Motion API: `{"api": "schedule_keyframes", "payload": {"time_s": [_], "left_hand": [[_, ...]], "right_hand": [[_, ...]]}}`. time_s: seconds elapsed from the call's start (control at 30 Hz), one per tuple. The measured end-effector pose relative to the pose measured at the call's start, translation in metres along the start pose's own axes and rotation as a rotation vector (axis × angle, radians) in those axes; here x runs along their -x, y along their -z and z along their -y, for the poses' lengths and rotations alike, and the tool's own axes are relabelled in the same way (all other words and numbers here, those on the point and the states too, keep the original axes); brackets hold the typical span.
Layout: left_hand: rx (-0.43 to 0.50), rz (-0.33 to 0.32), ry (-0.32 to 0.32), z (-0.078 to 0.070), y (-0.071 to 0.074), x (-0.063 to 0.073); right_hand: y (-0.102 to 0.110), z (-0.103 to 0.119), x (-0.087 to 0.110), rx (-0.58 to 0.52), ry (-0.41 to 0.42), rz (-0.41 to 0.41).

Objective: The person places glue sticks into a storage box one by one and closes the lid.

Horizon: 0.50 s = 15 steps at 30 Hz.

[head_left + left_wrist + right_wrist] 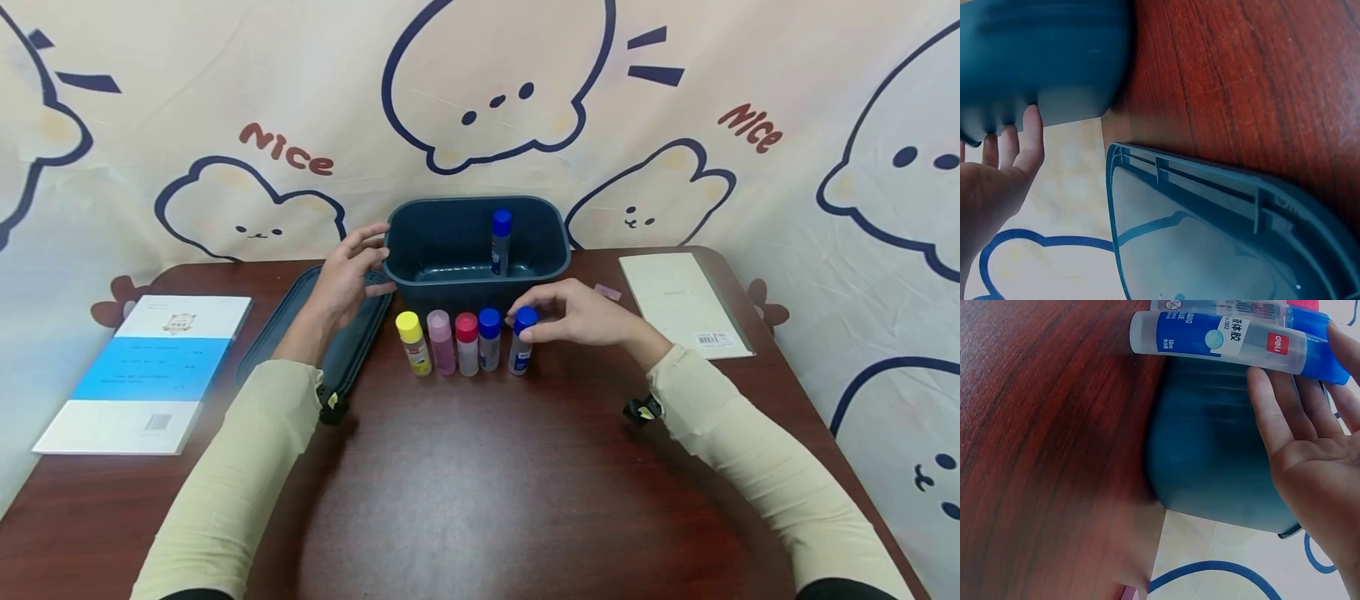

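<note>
Pinching a blue-topped glue bottle (519, 357) near its top, my right hand (581, 314) is at the right end of a row, in front of the dark box (465, 295). Close by on its left stand a blue-capped bottle (489, 343), a red one (467, 347), a pink one (442, 345) and a yellow one (416, 348). Another bottle (500, 243) is inside the box. From far off, I see my left hand (345, 275) with loose fingers touching the box's side. The lid (352, 352) lies under that arm.

Cream cartoon-print wall (300, 67); 2 red "Nice" words (294, 156); glossy brown wooden table (540, 500)
</note>
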<state>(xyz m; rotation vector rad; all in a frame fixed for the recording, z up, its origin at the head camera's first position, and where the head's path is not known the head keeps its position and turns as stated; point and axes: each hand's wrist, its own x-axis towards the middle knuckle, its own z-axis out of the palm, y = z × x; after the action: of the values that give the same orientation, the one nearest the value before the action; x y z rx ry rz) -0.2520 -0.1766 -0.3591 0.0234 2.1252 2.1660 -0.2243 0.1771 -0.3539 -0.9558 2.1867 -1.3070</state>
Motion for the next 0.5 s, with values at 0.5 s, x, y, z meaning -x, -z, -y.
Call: {"api": "schedule_keyframes", "payload": {"time_s": [0.5], "left_hand": [[0.010, 0.001, 0.002, 0.000, 0.001, 0.000]], "right_hand": [[0.010, 0.016, -0.001, 0.045, 0.041, -0.057]]}}
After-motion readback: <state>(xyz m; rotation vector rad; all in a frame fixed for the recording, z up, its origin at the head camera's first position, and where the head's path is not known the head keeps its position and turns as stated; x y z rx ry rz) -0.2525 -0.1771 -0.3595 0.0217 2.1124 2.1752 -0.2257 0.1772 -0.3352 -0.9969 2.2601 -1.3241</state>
